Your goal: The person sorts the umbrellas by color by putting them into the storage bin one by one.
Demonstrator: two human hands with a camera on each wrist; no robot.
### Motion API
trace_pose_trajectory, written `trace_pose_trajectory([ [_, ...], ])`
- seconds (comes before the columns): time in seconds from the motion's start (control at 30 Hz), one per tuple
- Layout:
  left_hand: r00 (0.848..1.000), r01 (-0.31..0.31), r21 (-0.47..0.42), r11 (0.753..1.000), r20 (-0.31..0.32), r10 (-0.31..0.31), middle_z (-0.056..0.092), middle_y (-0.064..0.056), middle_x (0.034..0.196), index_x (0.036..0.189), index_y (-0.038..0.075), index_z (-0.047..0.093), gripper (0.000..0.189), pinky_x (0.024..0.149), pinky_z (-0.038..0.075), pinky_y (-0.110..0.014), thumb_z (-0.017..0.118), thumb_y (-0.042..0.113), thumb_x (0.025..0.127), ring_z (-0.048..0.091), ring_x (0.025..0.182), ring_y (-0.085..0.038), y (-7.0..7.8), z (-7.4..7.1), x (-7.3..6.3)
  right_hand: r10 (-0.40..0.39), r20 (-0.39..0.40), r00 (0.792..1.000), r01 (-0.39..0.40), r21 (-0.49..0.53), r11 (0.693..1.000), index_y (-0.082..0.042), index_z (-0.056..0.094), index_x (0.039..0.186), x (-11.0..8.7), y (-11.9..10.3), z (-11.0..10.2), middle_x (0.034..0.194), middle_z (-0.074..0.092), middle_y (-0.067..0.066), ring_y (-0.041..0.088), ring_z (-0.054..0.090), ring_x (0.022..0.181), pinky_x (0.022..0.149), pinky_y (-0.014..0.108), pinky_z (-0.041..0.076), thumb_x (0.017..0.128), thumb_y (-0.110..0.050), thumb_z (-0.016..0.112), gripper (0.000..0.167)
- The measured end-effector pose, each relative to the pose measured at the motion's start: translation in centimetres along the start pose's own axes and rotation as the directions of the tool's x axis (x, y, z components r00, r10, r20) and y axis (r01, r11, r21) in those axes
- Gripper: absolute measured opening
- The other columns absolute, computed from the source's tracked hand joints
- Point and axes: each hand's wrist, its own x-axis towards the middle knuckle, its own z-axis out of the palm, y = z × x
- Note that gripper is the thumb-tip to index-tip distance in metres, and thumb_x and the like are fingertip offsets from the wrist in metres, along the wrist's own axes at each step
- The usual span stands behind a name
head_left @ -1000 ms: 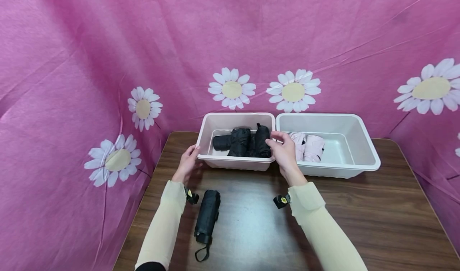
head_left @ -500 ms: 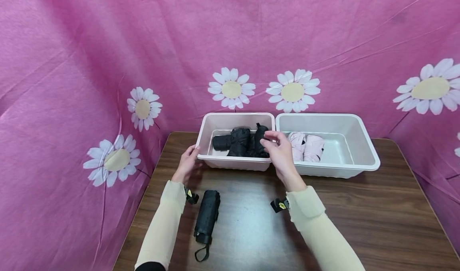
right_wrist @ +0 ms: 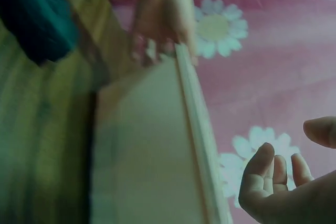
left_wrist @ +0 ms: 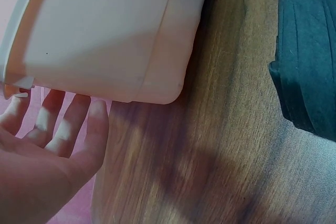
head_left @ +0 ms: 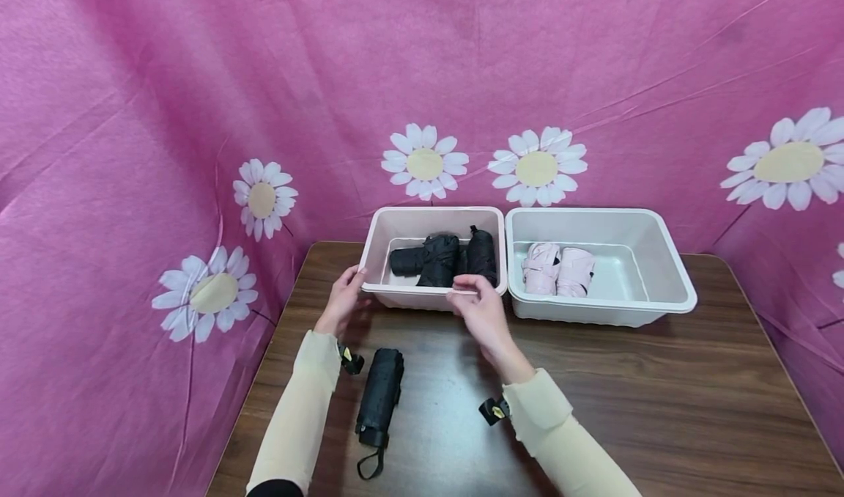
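My left hand (head_left: 342,299) holds the left end of a pale pink bin (head_left: 438,300), thumb at the rim. In the left wrist view its fingers (left_wrist: 96,127) lie against the bin's outer wall. My right hand (head_left: 484,317) hovers at the bin's front rim, fingers loosely bent and holding nothing; in the right wrist view its thumb and fingers stand apart. Inside the pink bin lie black folded umbrellas (head_left: 440,261), one of them upright-lying along the right wall (head_left: 482,253). Another black folded umbrella (head_left: 380,398), with a wrist strap, lies on the table between my forearms.
A longer white bin (head_left: 600,312) stands close beside the pink one on the right. Two pale pink folded umbrellas (head_left: 575,271) lie at its left end. Both bins sit near the back of the wooden table (head_left: 699,380), before a pink flowered cloth (head_left: 593,57).
My right hand has left the pink bin's right side, moving left and towards me to the front rim. The left hand and the umbrellas have stayed in place.
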Motion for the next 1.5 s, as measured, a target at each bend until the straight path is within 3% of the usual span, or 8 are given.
trace_pose_trajectory([
  [0.23, 1.0, 0.004, 0.014, 1.0, 0.009, -0.004, 0.049, -0.021, 0.134, 0.138, 0.01, 0.046, 0.045, 0.096, 0.048, -0.053, 0.049, 0.034, 0.101, 0.055, 0.099, -0.018, -0.1, -0.3, 0.2, 0.101, 0.1, 0.99, -0.096, -0.053, 0.994, 0.003, 0.053, 0.119, -1.8, 3.4, 2.8, 0.111, 0.06, 0.02, 0.01, 0.059, 0.073, 0.069, 0.031, 0.055, 0.086, -0.008, 0.068, 0.038],
  [0.43, 1.0, 0.008, 0.014, 1.0, 0.008, -0.008, 0.048, -0.019, 0.136, 0.139, 0.01, 0.045, 0.045, 0.099, 0.045, -0.056, 0.048, 0.033, 0.101, 0.052, 0.106, -0.021, 0.0, -0.5, 0.0, 0.209, 0.19, 0.959, -0.191, -0.107, 0.976, 0.006, 0.045, 0.125, -3.2, 7.3, 5.0, 0.115, 0.055, 0.023, 0.017, 0.058, 0.073, 0.065, 0.031, 0.055, 0.085, -0.016, 0.07, 0.052],
  [0.73, 1.0, 0.008, 0.019, 1.0, 0.005, -0.008, 0.047, -0.018, 0.137, 0.14, 0.01, 0.045, 0.044, 0.097, 0.047, -0.053, 0.048, 0.033, 0.102, 0.05, 0.114, -0.026, -0.1, -0.6, -0.1, 0.318, 0.228, 0.92, -0.287, -0.161, 0.944, 0.008, 0.037, 0.128, -5.3, 11.9, 7.8, 0.108, 0.056, 0.018, 0.015, 0.053, 0.061, 0.056, 0.028, 0.05, 0.082, -0.025, 0.073, 0.067],
  [0.97, 1.0, 0.011, 0.02, 1.0, 0.01, -0.012, 0.046, -0.018, 0.138, 0.14, 0.011, 0.045, 0.045, 0.097, 0.047, -0.052, 0.048, 0.033, 0.101, 0.049, 0.112, -0.024, -0.3, -0.6, 0.1, 0.312, 0.254, 0.916, -0.24, -0.278, 0.93, 0.006, 0.042, 0.121, -7.4, 13.9, 9.3, 0.089, 0.057, 0.011, 0.02, 0.06, 0.054, 0.053, 0.031, 0.053, 0.079, -0.028, 0.077, 0.064],
  [1.2, 1.0, 0.014, 0.02, 1.0, 0.006, -0.014, 0.047, -0.018, 0.138, 0.137, 0.012, 0.046, 0.041, 0.097, 0.048, -0.053, 0.048, 0.033, 0.102, 0.051, 0.11, -0.023, -0.1, -0.4, 0.1, 0.288, 0.298, 0.91, -0.148, -0.415, 0.898, 0.006, 0.042, 0.118, -7.2, 14.2, 9.5, 0.067, 0.059, 0.009, 0.013, 0.056, 0.044, 0.049, 0.025, 0.047, 0.081, -0.037, 0.076, 0.066],
  [1.5, 1.0, 0.015, 0.004, 1.0, 0.017, -0.015, 0.047, -0.017, 0.137, 0.137, 0.012, 0.047, 0.041, 0.099, 0.046, -0.055, 0.047, 0.033, 0.102, 0.049, 0.113, -0.025, -0.1, -0.4, 0.3, 0.297, 0.254, 0.921, -0.145, -0.483, 0.864, 0.01, 0.041, 0.119, -6.8, 14.7, 10.2, 0.081, 0.054, 0.019, 0.014, 0.056, 0.042, 0.043, 0.028, 0.047, 0.081, -0.043, 0.074, 0.073],
])
